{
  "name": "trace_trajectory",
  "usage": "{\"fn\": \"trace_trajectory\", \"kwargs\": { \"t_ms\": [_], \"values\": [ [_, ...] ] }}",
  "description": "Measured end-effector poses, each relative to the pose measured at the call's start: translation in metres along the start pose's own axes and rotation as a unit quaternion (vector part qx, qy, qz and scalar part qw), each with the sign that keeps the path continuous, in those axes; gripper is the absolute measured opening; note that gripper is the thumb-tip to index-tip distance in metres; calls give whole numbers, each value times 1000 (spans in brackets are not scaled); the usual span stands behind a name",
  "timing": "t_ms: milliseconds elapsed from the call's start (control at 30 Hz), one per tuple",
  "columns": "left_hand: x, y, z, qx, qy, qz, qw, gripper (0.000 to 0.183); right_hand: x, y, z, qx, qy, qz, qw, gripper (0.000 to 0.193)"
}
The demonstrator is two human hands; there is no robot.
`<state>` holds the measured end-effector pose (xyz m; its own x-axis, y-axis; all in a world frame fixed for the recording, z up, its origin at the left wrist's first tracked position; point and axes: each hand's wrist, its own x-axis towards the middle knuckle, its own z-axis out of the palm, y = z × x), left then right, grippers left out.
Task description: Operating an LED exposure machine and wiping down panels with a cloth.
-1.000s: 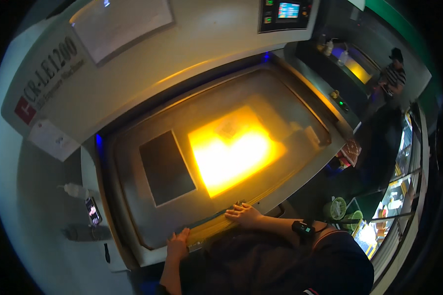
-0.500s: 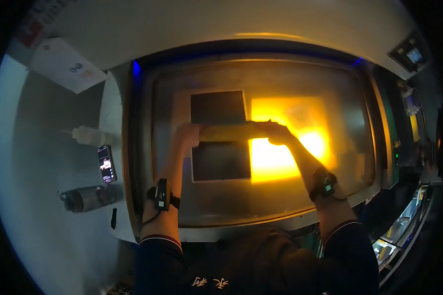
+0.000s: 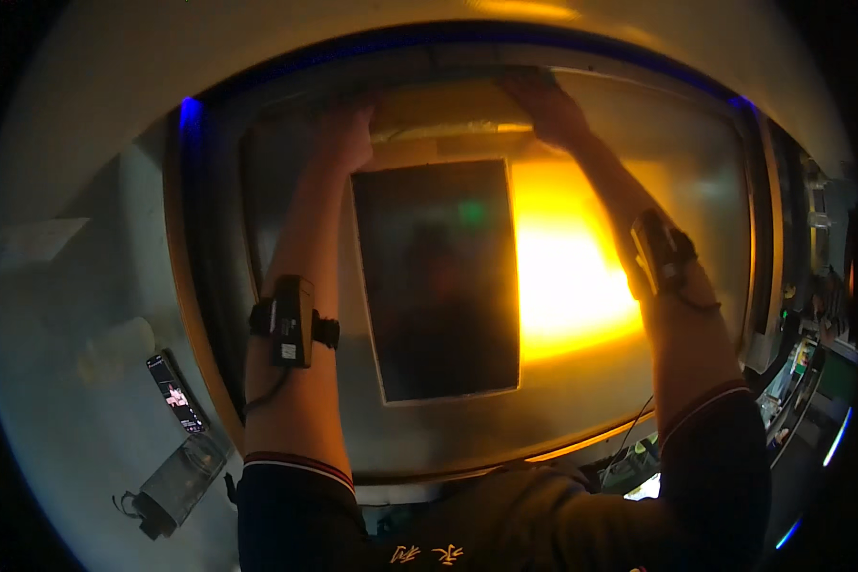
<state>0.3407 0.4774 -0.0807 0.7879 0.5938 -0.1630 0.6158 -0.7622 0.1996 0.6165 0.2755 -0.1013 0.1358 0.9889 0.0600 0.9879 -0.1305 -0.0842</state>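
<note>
A dark rectangular panel (image 3: 439, 286) with a thin pale border lies on the grey metal bed in front of me. Beyond its far edge, both my arms reach out to a long yellowish bar or strip (image 3: 439, 107), whose exact kind the dim light hides. My left hand (image 3: 350, 138) is closed on its left end. At the other end, my right hand (image 3: 548, 110) grips it, fingers partly hidden and a little blurred. Bright yellow light (image 3: 572, 267) glows on the bed to the right of the panel.
A raised frame (image 3: 176, 276) borders the bed. On the left ledge are a phone (image 3: 174, 393) with its screen lit, a clear drinking bottle (image 3: 176, 481) lying tilted, and a blurred pale bottle (image 3: 129, 343). Cluttered equipment (image 3: 829, 276) stands at the right.
Both hands have moved away from me with the yellowish bar, from over the middle of the dark panel to past its far edge. The whole view has shifted and the panel looks larger.
</note>
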Motion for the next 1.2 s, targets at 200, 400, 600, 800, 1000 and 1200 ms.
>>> {"fn": "trace_trajectory", "kwargs": {
  "t_ms": [200, 400, 600, 800, 1000, 1200],
  "values": [
    [-101, 49, -15, 142, 93, 58, 984, 66, -93, -45, -6, -77, -41, 17, 996, 82],
    [-269, 132, 0, 13, -126, 12, 992, 60, -271, -119, -59, 52, -189, 28, 980, 61],
    [-492, 180, 35, -38, -254, 64, 964, 66, -490, -210, -94, 161, -294, -53, 940, 93],
    [-498, 202, 46, -66, -267, 80, 958, 83, -511, -178, -82, 179, -166, -132, 961, 82],
    [-601, 340, 77, -278, -473, 187, 815, 85, -650, -109, -115, 321, -498, -113, 797, 37],
    [-655, 450, 182, -239, -412, 49, 878, 60, -781, -88, -143, 237, -465, -38, 852, 41]
  ]
}}
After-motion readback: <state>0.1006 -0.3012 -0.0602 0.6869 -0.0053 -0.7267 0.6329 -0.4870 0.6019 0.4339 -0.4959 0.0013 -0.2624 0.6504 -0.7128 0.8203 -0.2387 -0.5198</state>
